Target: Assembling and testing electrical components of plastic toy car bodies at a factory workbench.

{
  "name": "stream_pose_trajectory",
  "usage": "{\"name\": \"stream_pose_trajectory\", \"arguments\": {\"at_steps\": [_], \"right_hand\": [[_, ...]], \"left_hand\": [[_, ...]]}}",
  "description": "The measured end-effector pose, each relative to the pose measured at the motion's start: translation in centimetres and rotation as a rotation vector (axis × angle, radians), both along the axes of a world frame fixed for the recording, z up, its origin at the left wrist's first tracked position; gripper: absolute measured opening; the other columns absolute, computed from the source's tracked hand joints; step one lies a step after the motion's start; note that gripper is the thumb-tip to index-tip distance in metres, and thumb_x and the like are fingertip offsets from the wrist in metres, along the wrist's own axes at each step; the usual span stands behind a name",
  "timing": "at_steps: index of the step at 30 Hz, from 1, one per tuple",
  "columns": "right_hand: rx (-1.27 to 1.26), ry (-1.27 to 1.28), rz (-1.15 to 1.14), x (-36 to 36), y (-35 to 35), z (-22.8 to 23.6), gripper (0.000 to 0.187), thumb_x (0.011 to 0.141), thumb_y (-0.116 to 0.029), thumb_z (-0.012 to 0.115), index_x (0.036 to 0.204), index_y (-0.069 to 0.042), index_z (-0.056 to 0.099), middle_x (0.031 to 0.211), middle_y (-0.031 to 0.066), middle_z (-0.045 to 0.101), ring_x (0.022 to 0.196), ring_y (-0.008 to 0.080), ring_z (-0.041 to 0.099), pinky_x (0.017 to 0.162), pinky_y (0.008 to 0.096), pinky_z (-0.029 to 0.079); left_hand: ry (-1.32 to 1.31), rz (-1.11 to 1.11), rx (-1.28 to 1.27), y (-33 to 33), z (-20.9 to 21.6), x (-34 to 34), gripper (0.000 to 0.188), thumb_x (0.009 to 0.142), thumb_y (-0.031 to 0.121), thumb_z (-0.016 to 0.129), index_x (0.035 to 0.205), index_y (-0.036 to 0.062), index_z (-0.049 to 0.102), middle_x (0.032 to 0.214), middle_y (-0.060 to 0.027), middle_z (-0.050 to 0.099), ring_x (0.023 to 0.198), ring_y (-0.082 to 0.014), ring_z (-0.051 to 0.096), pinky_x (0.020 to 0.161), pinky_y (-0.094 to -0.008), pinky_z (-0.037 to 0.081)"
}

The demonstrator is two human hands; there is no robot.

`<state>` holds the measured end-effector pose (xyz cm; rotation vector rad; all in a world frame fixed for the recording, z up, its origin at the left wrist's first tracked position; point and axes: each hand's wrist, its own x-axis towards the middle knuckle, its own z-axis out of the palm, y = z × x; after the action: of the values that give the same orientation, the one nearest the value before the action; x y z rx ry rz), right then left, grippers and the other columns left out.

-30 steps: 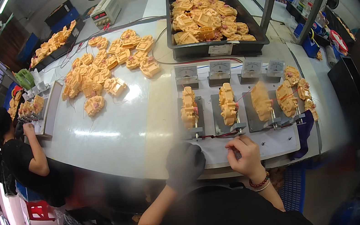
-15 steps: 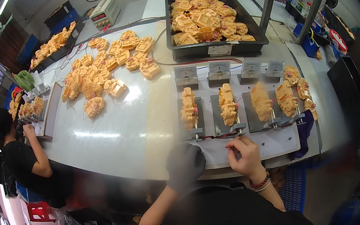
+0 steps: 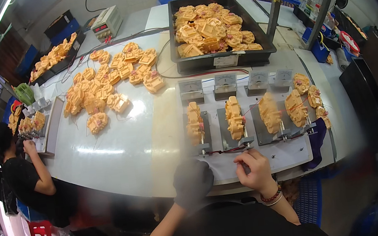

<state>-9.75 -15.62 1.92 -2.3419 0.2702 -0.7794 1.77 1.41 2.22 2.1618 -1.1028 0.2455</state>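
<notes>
At the near edge of the table, my left hand (image 3: 192, 182) wears a dark glove and is curled closed; a blur covers it, so anything inside it is hidden. Beside it my right hand (image 3: 255, 171), bare with a bracelet at the wrist, has its fingers bent inward in a pinch. What they hold, if anything, cannot be made out. Just beyond the right fingers is the metal clamp of a grey test stand (image 3: 225, 132) carrying a yellow plastic gear housing (image 3: 234, 120). More such housings (image 3: 194, 123) (image 3: 270, 114) (image 3: 296, 108) stand upright on neighbouring stands.
Analog meters (image 3: 225, 85) line up behind the stands. A black tray (image 3: 258, 57) heaped with housings stands beyond, and a loose pile (image 3: 98, 89) lies left. Purple cloth (image 3: 316, 144) hangs at the right edge. Another person (image 3: 26, 177) works far left; a power supply (image 3: 107, 24) sits behind.
The view has tilted slightly, so the stands and table sit lower in the picture. My hands keep nearly the same closed poses by the table edge.
</notes>
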Motion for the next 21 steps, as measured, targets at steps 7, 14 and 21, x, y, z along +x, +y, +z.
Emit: {"name": "stream_pose_trajectory", "arguments": {"at_steps": [7,14,21], "right_hand": [[-0.002,-0.011,0.007,0.2,-0.16,0.07,0.011,0.071,-0.001,0.062,0.081,-0.004,0.064,0.075,0.0087,0.059,0.059,0.0215,0.06,0.055,0.0293,0.05],[-0.024,-0.031,-0.009,0.56,-0.59,0.36,0.011,0.071,-0.001,0.062,0.081,-0.005,0.065,0.074,0.0088,0.059,0.062,0.0243,0.06,0.056,0.0314,0.049],[-0.002,0.026,0.011,-0.07,-0.25,-0.35,0.011,0.071,-0.006,0.064,0.082,-0.007,0.066,0.075,0.0083,0.061,0.064,0.0235,0.063,0.059,0.0321,0.052]], "left_hand": [[-0.026,-0.005,0.072,0.1,-0.82,0.19,0.019,0.066,0.013,0.07,0.082,0.0094,0.061,0.084,-0.0078,0.059,0.076,-0.0303,0.057,0.065,-0.0403,0.046],[-0.056,0.001,0.053,-0.51,-0.7,0.49,0.014,0.067,0.012,0.069,0.079,0.0102,0.06,0.082,-0.0077,0.059,0.075,-0.0303,0.057,0.064,-0.0409,0.046],[-0.138,-0.087,0.002,0.35,-0.04,0.23,0.012,0.069,0.013,0.07,0.076,0.011,0.061,0.078,-0.0088,0.058,0.071,-0.0316,0.057,0.062,-0.0432,0.045]]}}
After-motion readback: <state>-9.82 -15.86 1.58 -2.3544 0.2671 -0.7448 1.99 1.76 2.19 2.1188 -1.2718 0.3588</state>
